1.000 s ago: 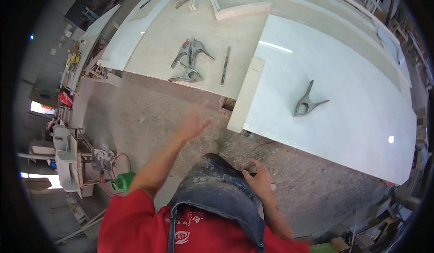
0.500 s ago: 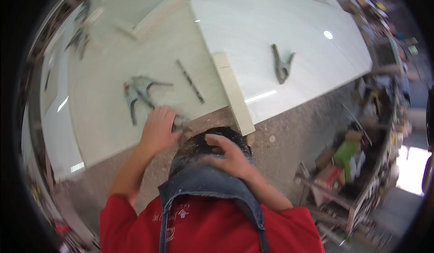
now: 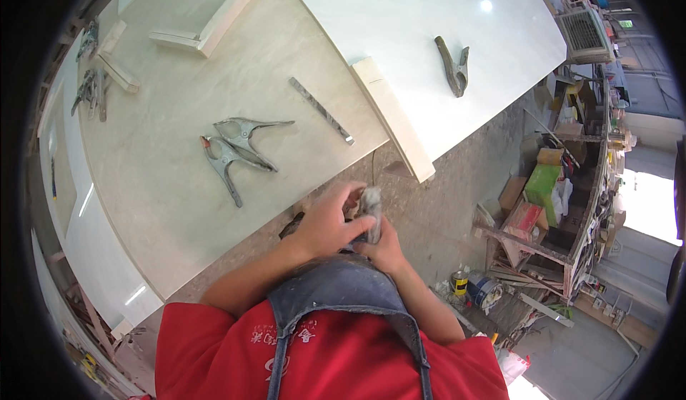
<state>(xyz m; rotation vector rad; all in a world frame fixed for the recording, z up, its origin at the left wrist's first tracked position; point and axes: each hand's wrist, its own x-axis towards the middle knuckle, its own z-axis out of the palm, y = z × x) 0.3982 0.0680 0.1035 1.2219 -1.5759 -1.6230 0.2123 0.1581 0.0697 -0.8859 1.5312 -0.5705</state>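
Head view: left hand (image 3: 330, 220) and right hand (image 3: 386, 247) are together, closed round a blurred grey object (image 3: 371, 206) before the apron (image 3: 336, 283), apparently so both can bear on it. Two spring clamps (image 3: 245, 136) lie on the worktop (image 3: 153, 200) just beyond, presumably within reach.

The clamps (image 3: 223, 156) look like dull, scuffed metal; the thin strip (image 3: 319, 108) looks metallic too. The white slab (image 3: 407, 21) is glossy, mirroring a light; the counter (image 3: 171, 86) is smooth. Apron (image 3: 336, 283) and shirt (image 3: 204, 346) are cloth, the ground (image 3: 457, 161) rough.
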